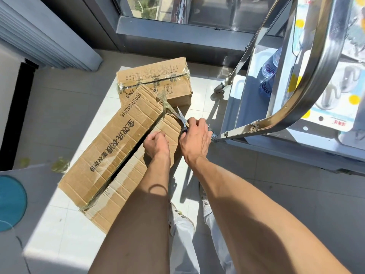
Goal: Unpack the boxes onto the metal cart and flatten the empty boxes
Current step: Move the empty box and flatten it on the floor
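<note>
A person stands on a sunlit tiled floor (pixel 59 119), bare forearms reaching down toward a long cardboard box (pixel 110 155) that lies tilted at their feet; white shoes (pixel 180 216) and pale trouser legs show below the arms. The box, printed with large dark characters and a string of digits, has its top seam parted into a dark slit that runs most of its length, and shreds of clear tape (pixel 165 101) cling to its far end. The left hand (pixel 156 144) rests on the right-hand flap beside the slit, fingers curled under, knuckles up; whether they grip the flap's edge cannot be told. The right hand (pixel 194 138) grasps a pair of scissors (pixel 182 120) by the dark handles, fingers wrapped around them, with the bright blades pointed away at the taped far end of the box.

Just beyond, touching the long box's far end, sits a second cardboard box (pixel 158 80), its top still sealed with clear tape. To the right stands the metal cart (pixel 308 80), its curved steel handle arching close to the camera and a caster wheel (pixel 220 88) on the tiles. On the cart's shelves lie water bottles (pixel 269 69) and flat printed packages (pixel 335 107) with yellow dots. A window frame (pixel 177 30) runs along the far wall.
</note>
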Motion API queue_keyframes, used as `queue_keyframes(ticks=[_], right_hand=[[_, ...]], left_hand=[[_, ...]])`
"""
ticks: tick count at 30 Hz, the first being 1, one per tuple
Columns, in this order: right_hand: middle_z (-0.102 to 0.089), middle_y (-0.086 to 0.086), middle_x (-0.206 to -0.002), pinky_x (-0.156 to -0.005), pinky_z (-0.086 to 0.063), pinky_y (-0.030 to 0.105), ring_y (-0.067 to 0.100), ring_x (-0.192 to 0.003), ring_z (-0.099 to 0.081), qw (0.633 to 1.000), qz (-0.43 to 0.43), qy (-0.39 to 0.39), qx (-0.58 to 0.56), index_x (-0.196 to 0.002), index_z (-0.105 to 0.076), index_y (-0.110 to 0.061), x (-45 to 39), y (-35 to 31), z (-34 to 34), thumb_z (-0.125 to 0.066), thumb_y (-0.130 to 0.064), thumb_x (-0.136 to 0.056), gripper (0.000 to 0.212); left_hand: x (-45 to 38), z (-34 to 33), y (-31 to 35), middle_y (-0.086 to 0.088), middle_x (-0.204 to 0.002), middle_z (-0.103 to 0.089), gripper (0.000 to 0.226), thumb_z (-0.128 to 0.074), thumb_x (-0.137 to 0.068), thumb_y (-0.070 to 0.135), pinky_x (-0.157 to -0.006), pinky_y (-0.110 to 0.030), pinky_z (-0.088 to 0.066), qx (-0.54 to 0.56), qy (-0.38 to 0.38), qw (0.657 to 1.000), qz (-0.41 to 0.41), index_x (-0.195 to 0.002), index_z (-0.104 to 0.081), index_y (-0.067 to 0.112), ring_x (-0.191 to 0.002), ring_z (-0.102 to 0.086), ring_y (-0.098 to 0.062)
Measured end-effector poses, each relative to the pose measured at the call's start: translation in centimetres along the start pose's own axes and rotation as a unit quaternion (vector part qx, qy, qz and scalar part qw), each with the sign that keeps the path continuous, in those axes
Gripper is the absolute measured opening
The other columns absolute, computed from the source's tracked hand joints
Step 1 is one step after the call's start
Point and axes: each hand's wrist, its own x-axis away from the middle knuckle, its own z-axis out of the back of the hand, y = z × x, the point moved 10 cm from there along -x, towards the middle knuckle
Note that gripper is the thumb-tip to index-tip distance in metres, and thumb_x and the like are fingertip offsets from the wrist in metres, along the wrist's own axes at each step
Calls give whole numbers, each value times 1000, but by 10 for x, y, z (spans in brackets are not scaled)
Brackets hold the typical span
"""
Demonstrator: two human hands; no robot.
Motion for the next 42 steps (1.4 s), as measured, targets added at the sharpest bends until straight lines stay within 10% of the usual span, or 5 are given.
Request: queue_keyframes(ticks=[4,10,18,31,42], right_hand=[[-49,6,-105,-80,-28,36,25,-96,-45,996,41,-15,75,-107,-51,-17,-13,-10,1,-53,1,-79,32],[-48,7,-106,-82,-31,37,26,-98,-45,993,84,3,86,-108,-50,-15,-31,-36,1,-53,5,-79,35],[-47,5,-102,-78,-31,35,24,-94,-45,987,127,32,89,-106,-53,-17,-34,-34,-2,-54,-1,-80,31],[-47,9,-99,-68,-30,33,29,-87,-49,992,120,-28,27,-109,-49,-12,-41,-41,-29,-55,0,-80,32],[-54,9,-101,-73,-37,33,27,-87,-53,996,93,3,-5,-110,-54,-15,-50,-48,-30,-57,-17,-90,21]], left_hand=[[1,7,22,6,-77,-68,25,-54,-78,3,-101,-40,-47,-82,27,994,-69,-69,-65,24,-77,-62,-11],[-2,8,27,1,-136,-54,43,-56,-86,15,-92,-31,-40,-275,55,946,-161,-128,-62,17,-118,-53,-23],[-7,1,32,-3,-137,-53,45,-57,-88,16,-79,-27,-35,-353,59,913,-197,-133,-57,13,-116,-56,-25],[-11,-10,21,-14,-153,-31,54,-55,-84,17,-113,-43,-28,-430,37,875,-219,-137,-49,10,-141,-28,-31],[-24,9,37,-17,-112,-37,65,-60,-81,17,-61,-37,-35,-426,61,865,-258,-135,-26,28,-67,-40,-25]])
